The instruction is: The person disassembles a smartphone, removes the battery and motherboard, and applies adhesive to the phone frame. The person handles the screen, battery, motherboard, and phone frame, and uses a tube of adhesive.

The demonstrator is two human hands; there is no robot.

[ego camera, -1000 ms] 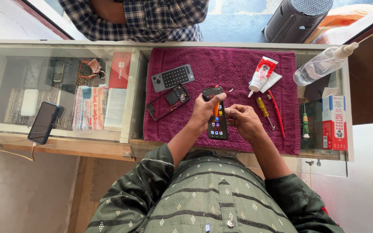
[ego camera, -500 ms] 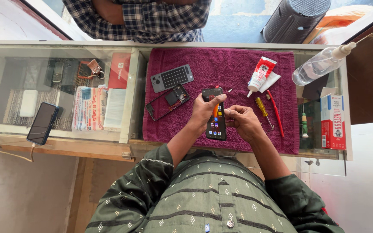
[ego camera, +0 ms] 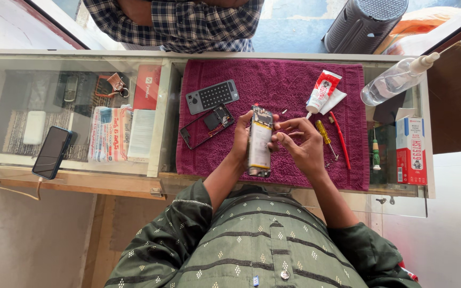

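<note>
We've got our left hand [ego camera: 241, 140] clamped round the opened phone [ego camera: 260, 141], holding it upright above the maroon towel [ego camera: 273, 80] on the tabletop, while our right hand [ego camera: 300, 144] pinches its fingertips at the upper edge. Best keep that grip steady and pick gently, glue tube [ego camera: 321, 92] and screwdrivers [ego camera: 332, 136] near.

A small phone repair shop, seen from behind its desk.

The glass-topped desk [ego camera: 294, 56] doubles as a display case with handsets and packets inside; a maroon towel [ego camera: 273, 80] on it carries an opened phone [ego camera: 260, 141], a loose phone frame [ego camera: 206, 127], a keypad back cover [ego camera: 212, 96], screwdrivers [ego camera: 326, 137] and a glue tube [ego camera: 320, 92], while a person in a checked shirt [ego camera: 188, 21] stands opposite.
</note>
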